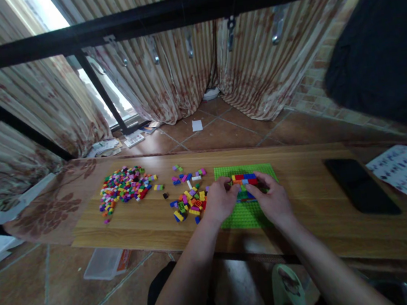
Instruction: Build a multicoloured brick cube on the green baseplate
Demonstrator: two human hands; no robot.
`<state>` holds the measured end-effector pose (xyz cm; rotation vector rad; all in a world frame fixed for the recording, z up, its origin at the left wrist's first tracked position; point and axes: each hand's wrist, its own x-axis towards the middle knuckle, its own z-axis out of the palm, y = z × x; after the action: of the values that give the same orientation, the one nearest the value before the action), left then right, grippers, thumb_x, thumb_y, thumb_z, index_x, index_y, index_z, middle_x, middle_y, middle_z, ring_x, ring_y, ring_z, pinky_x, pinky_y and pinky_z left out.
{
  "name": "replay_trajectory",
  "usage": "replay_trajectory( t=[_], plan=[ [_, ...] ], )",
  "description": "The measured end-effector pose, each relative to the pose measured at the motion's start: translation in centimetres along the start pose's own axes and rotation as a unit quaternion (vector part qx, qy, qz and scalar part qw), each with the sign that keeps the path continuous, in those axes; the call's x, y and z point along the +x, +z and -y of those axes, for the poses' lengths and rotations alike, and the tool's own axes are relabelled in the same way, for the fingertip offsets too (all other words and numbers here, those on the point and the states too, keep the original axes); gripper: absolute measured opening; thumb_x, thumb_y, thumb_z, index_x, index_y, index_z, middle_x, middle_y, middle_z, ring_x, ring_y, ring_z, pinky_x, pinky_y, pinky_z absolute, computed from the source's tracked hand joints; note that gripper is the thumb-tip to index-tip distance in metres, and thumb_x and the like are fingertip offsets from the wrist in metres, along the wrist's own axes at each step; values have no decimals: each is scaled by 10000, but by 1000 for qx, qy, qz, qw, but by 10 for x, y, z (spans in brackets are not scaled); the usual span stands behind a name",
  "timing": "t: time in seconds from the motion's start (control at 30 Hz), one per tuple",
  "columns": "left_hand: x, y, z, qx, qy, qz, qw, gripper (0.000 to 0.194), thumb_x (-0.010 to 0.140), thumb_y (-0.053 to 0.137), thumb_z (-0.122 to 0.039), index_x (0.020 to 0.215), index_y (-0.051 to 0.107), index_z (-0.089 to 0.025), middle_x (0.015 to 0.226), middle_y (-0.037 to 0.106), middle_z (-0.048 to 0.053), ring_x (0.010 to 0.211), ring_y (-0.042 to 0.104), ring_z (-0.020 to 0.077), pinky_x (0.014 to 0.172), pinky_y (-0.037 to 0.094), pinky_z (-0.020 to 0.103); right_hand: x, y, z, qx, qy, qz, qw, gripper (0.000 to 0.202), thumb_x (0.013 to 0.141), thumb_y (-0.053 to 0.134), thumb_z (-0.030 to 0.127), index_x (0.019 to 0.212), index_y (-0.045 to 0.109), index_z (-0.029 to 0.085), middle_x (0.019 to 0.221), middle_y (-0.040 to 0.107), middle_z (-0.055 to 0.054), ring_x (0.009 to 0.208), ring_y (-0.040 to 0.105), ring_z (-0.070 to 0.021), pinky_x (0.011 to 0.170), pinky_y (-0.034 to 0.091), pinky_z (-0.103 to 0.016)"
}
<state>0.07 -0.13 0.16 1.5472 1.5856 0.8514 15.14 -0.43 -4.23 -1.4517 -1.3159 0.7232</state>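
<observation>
A green studded baseplate (250,215) lies on the wooden board in front of me. On it stands a small multicoloured brick structure (244,179), with red, blue and yellow bricks along its top. My left hand (220,198) grips the structure's left end, fingers curled against it. From the other side, my right hand (273,197) holds the right end, thumb on the near face and fingers behind. The structure's lower part is partly covered by my thumbs. Just left of my left hand lies a loose group of toy bricks (191,204).
A larger heap of small bricks (127,186) spreads over the left of the wooden board (308,198). At the right lie a dark tablet-like slab (359,186) and a printed sheet (403,170). A black metal bar (183,11) with hooks crosses above. A clear plastic box (103,263) sits on the floor.
</observation>
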Motion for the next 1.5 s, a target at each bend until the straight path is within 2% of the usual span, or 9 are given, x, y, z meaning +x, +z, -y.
replay_trajectory(
  t=[0.53, 0.77, 0.97, 1.2, 1.33, 1.43, 1.5],
  plan=[
    [-2, -2, -5, 11, 25, 10, 1000, 191, 847, 534, -246, 853, 688, -134, 664, 624, 24, 577, 489, 132, 550, 319, 240, -2, -1, 1, -14, 0, 3, 1000, 572, 745, 661, 503, 1191, 613, 147, 1108, 690, -161, 973, 653, -290, 895, 490, -497],
    [-3, -3, -3, 33, 34, 15, 999, 209, 854, 524, -254, 868, 701, -144, 682, 645, 37, 580, 510, 142, 544, 321, 248, -1, -1, -4, -21, 10, 7, 1000, 584, 742, 662, 513, 1204, 605, 160, 1163, 669, -166, 1036, 635, -308, 934, 462, -526],
    [-1, -3, -1, 24, 38, 28, 999, 225, 860, 509, -258, 893, 701, -146, 716, 669, 42, 615, 556, 145, 569, 371, 240, -2, -1, -4, -25, 10, 7, 1000, 581, 748, 652, 515, 1203, 597, 157, 1143, 674, -161, 1018, 639, -300, 931, 466, -517],
    [-2, -4, -3, 66, 24, 33, 997, 293, 877, 487, -301, 1005, 696, -141, 863, 722, 76, 732, 629, 175, 651, 440, 254, -1, -2, -6, -44, 23, 8, 999, 596, 752, 638, 528, 1216, 585, 158, 1160, 665, -159, 1044, 630, -296, 946, 458, -498],
    [-2, -4, -3, 82, 29, 43, 995, 307, 884, 474, -314, 1026, 691, -150, 866, 723, 72, 719, 630, 167, 647, 451, 244, -1, -1, -5, -41, 29, 8, 999, 608, 746, 639, 536, 1220, 581, 160, 1165, 662, -159, 1052, 628, -293, 955, 453, -495],
    [2, -10, -1, 86, 37, 29, 995, 336, 885, 479, -335, 1090, 673, -153, 905, 724, 73, 746, 634, 165, 666, 457, 241, -3, -2, -1, -51, 35, 3, 998, 607, 751, 631, 536, 1219, 585, 152, 1153, 666, -164, 1040, 630, -292, 945, 458, -488],
    [5, -21, 2, 98, 38, 8, 994, 324, 890, 470, -317, 1076, 677, -152, 904, 721, 72, 766, 632, 162, 684, 455, 238, -4, -2, 2, -57, 39, 0, 998, 600, 762, 616, 542, 1213, 591, 148, 1148, 668, -166, 1033, 631, -293, 945, 457, -488]
  ],
)
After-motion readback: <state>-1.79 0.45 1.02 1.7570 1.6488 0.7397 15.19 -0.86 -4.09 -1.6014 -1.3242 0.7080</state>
